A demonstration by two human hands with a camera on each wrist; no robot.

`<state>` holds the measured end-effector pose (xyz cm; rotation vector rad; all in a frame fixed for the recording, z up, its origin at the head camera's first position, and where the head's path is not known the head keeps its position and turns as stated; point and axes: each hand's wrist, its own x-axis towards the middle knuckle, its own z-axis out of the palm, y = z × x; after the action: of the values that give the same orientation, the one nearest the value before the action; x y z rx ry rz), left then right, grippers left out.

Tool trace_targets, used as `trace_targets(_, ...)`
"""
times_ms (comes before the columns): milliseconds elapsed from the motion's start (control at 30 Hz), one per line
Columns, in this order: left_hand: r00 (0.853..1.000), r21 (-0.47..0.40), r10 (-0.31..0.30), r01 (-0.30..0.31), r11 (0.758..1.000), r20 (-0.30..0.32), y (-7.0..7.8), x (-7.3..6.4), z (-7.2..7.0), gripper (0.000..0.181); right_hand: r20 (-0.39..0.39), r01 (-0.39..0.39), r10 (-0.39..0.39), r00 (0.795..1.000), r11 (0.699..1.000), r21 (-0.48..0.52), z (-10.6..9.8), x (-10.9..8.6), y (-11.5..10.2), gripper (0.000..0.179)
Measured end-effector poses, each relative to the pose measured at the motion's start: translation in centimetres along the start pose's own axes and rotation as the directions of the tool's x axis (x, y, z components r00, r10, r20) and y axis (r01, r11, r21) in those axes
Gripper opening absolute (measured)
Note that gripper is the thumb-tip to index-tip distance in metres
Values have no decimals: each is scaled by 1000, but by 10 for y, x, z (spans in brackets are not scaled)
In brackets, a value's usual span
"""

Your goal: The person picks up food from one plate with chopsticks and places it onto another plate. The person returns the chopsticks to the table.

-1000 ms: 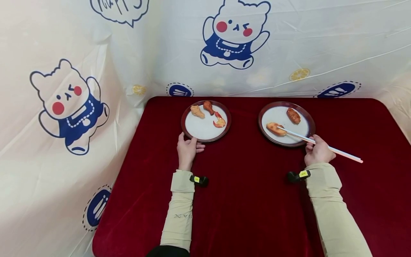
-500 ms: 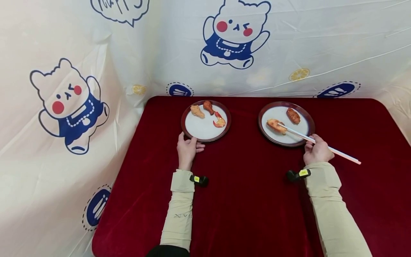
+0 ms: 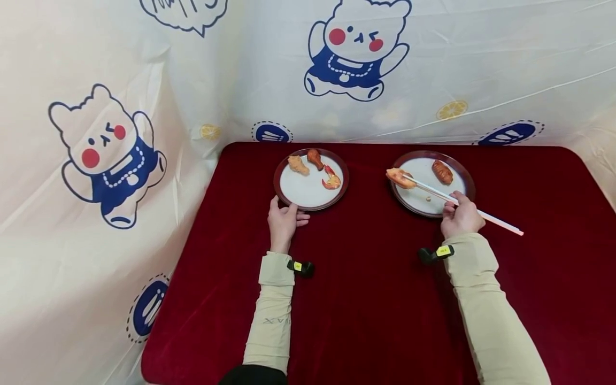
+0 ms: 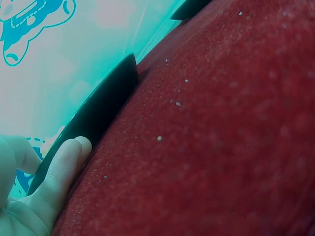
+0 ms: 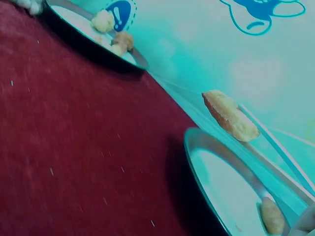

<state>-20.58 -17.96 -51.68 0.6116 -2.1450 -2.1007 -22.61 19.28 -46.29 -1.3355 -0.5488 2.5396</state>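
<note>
Thumb and fingers of my left hand [image 3: 282,223] hold the near rim of the left plate [image 3: 312,208]; in the left wrist view, fingertips [image 4: 66,157] press against its dark outer side. My right hand [image 3: 462,216] grips a pair of pale chopsticks [image 3: 430,190]. Their tips pinch a golden-brown piece of food [image 3: 400,178], perhaps fried chicken or bread. The right wrist view shows that golden-brown piece [image 5: 230,115] raised above the right plate [image 5: 199,172]. A browned chicken wing [image 3: 442,172] lies on that right plate [image 3: 409,207], along with a small crumb.
On the left plate lie a pale fried piece [image 3: 298,165], a drumstick [image 3: 315,159] and a red-and-yellow crab claw [image 3: 331,179]. Dark red cloth [image 3: 366,278] covers the table. A white printed curtain [image 3: 269,64] hangs behind and at the left.
The golden-brown piece has risen off the right plate and moved left over its rim, held in the chopsticks. My right hand moved left with it. My left hand stays at its plate.
</note>
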Motion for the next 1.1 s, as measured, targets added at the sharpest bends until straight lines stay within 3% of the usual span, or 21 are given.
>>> trace_targets(300,1000,-3,5,-5,1000,1,2,0,0,72,7,18,-18,1000,999,-46,15,-11,32,20)
trace_targets(500,1000,-4,18,-18,1000,-10,2,1,-1,72,59,37,-33,998,997,-71,25,-20,62,31)
trace_targets(700,1000,-3,18,-18,1000,-10,1,1,-3,66,113,38,-23,993,991,-127,35,-32,95,28)
trace_targets(900,1000,-15,20,-20,1000,-5,1,0,-2,60,166,82,-50,985,977,-195,40,-40,126,8)
trace_targets(1100,1000,-9,12,-12,1000,-13,2,0,-3,57,169,110,-67,983,960,-257,43,-45,149,7)
